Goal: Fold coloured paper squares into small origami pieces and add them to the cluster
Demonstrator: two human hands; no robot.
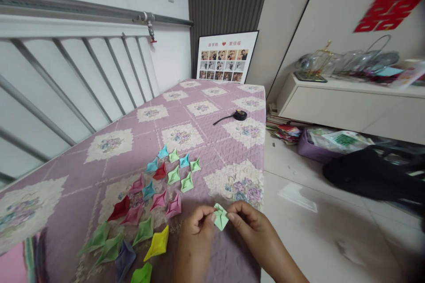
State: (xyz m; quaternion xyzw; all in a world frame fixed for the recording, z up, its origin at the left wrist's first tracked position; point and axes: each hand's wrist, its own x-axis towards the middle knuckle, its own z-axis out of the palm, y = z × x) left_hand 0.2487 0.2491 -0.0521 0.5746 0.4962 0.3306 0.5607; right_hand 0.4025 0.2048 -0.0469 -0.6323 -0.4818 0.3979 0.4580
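A small folded light green paper (221, 217) is held up over the near right part of the bed cover, pinched from both sides. My left hand (198, 234) grips its left corner between thumb and forefinger. On the opposite corner, the thumb and finger of my right hand (250, 230) are closed. To the left lie several folded paper boats: a pink one (173, 206) is nearest my left hand, with a yellow one (157, 243), a red one (120, 208), a blue one (148, 190) and a light green one (187, 182) among them.
A patterned purple cover (186, 110) spreads under the papers. Farther back sits a black tape measure (240, 115). Coloured paper sheets (29, 256) lie at the near left. A photo board (227, 57) leans at the far end; a white cabinet (352, 106) and purple bin (314, 148) stand right.
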